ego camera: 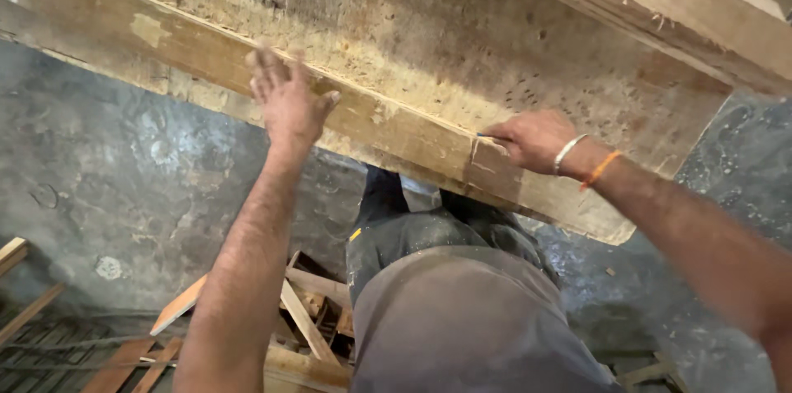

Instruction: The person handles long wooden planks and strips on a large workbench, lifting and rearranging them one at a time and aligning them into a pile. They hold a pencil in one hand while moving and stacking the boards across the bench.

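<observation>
Two bare hands work at a big worn wooden beam (396, 125) slanting across the view. Left hand (285, 100) lies flat on its near edge, fingers spread wide. Right hand (535, 139), wearing a metal bangle (569, 152) and orange thread (602, 169), pinches a thin pencil (488, 137) against the wood.

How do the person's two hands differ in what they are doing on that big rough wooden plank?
The left hand lies open, fingers spread flat against the edge of the big rough wooden plank; the right hand is closed, pinching a thin pencil-like tool to that edge. The left hand holds nothing. The right wrist wears a silver bangle and an orange thread; the left wrist is bare. Both hands touch the same plank.
</observation>
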